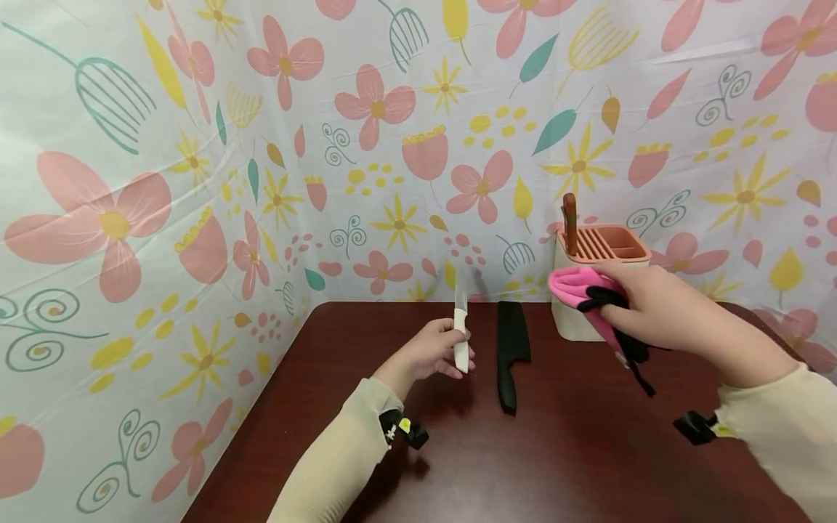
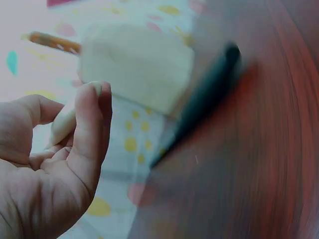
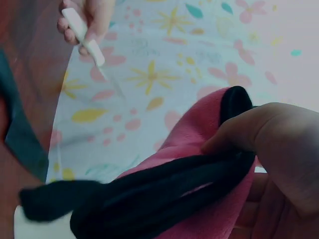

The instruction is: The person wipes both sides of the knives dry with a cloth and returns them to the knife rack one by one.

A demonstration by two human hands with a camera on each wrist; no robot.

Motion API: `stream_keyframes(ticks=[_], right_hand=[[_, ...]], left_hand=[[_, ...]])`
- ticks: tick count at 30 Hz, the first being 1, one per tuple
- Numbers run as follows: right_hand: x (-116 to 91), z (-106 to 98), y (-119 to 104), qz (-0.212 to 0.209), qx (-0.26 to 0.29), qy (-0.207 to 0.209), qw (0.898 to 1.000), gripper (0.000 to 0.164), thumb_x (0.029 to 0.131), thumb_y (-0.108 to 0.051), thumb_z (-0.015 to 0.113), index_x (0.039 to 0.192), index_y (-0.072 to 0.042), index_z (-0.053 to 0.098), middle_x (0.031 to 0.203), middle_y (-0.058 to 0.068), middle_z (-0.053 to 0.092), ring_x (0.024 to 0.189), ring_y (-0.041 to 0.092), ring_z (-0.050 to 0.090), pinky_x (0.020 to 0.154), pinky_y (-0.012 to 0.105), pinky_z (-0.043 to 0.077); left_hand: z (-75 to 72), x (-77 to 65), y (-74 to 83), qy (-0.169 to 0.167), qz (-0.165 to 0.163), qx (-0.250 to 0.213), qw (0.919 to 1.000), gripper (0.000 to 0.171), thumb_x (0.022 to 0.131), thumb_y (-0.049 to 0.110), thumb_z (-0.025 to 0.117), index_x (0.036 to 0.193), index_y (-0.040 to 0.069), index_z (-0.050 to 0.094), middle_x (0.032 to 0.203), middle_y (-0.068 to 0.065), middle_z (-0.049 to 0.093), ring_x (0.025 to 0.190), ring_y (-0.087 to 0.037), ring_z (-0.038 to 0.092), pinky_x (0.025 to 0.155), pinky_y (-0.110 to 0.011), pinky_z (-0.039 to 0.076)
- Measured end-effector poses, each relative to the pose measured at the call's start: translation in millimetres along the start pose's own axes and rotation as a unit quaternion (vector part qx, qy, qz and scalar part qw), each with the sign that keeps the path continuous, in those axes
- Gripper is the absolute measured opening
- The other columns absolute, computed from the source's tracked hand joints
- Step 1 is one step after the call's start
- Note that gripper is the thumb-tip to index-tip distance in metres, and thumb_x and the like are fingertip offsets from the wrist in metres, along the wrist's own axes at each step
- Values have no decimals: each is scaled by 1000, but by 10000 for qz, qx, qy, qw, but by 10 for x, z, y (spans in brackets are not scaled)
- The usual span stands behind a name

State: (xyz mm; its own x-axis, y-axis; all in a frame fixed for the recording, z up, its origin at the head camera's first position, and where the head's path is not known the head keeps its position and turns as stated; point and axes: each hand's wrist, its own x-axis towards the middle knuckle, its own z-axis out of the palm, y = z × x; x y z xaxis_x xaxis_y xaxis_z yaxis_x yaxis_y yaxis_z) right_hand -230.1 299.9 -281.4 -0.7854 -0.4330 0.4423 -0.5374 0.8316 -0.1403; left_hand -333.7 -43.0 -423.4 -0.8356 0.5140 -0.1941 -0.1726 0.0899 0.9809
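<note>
In the head view my left hand [image 1: 439, 350] grips a knife [image 1: 461, 338] by its white handle, blade pointing up, above the table. The left wrist view shows the thumb and fingers curled about that pale handle [image 2: 64, 124]. My right hand [image 1: 660, 309] pinches a folded pink and black cloth [image 1: 575, 287] in front of the knife block. Up close in the right wrist view, the cloth [image 3: 199, 124] has a soft pink face and black bands, with the thumb pressed on it. A black cleaver [image 1: 513, 349] lies on the table between the hands.
At the back right stands a cream knife block [image 1: 569, 319] with an orange slotted top [image 1: 615, 243]. A brown wooden handle [image 1: 570, 225] sticks up from its left side. The dark red wooden table [image 1: 497, 465] meets a flower-printed curtain [image 1: 392, 167] behind and at the left.
</note>
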Motion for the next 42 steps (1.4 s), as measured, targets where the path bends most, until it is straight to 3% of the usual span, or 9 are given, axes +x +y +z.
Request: stream_keyframes(ticks=[5,10,13,20,25,29,33,38,42], right_hand=[[339,42,-220,-90,148,131,9998,41,87,-11,72,127,-13,61,68,-4,58,59,9,50,57,26,41],[676,174,-371,-3,125,159,9998,33,90,-14,69,123,-15,65,75,1,65,63,15,53,62,34,44],[876,309,-472,-33,-138,114,9998,34,90,-14,66,124,-16,66,85,3,70,65,18,54,61,39,45],[1223,737,-632,-429,-780,46,9960,35,87,-10,64,121,-18,68,89,4,73,66,23,59,54,44,48],[1242,1067,-640,-440,-760,0,9961,37,85,-9,65,121,-18,71,87,4,72,65,21,59,53,43,49],[1191,1263,-583,-355,-493,-9,9982,29,85,-9,67,113,-19,70,83,2,68,67,19,56,53,40,47],[1155,1361,-533,-278,-141,77,9995,27,85,-10,66,110,-19,69,82,1,66,69,19,55,58,39,47],[1101,1412,-513,-169,133,165,9996,37,86,-12,66,122,-19,70,91,3,72,72,20,59,62,41,50],[1050,1421,-524,-160,234,195,9994,45,84,-11,66,128,-18,70,98,5,76,75,21,61,60,39,48]], left_hand=[[203,-148,53,-186,296,-618,9975,25,106,18,55,129,11,58,87,-8,71,70,-19,75,55,-34,60],[356,-227,73,-255,508,-918,9942,25,106,16,54,131,12,57,89,-7,72,71,-19,75,55,-32,60],[387,-255,55,-210,547,-960,9937,25,106,14,53,131,13,56,88,-8,72,71,-19,75,54,-32,60],[390,-316,14,-219,460,-986,9938,28,104,13,54,132,14,55,88,-8,72,69,-19,75,54,-32,60],[385,-337,-27,-297,444,-965,9939,29,105,14,54,134,13,54,90,-9,71,69,-19,75,53,-31,60],[379,-337,-52,-322,531,-919,9938,29,105,14,54,134,13,53,89,-8,70,67,-17,74,53,-30,60],[390,-351,-54,-422,640,-877,9932,30,105,13,54,135,12,50,88,-7,69,66,-17,73,52,-30,59],[439,-370,-45,-471,757,-902,9919,36,104,11,54,138,5,44,86,-5,69,65,-16,73,51,-29,58],[477,-376,-46,-447,814,-980,9908,32,104,11,55,134,7,45,86,-4,69,65,-15,72,51,-29,58]])
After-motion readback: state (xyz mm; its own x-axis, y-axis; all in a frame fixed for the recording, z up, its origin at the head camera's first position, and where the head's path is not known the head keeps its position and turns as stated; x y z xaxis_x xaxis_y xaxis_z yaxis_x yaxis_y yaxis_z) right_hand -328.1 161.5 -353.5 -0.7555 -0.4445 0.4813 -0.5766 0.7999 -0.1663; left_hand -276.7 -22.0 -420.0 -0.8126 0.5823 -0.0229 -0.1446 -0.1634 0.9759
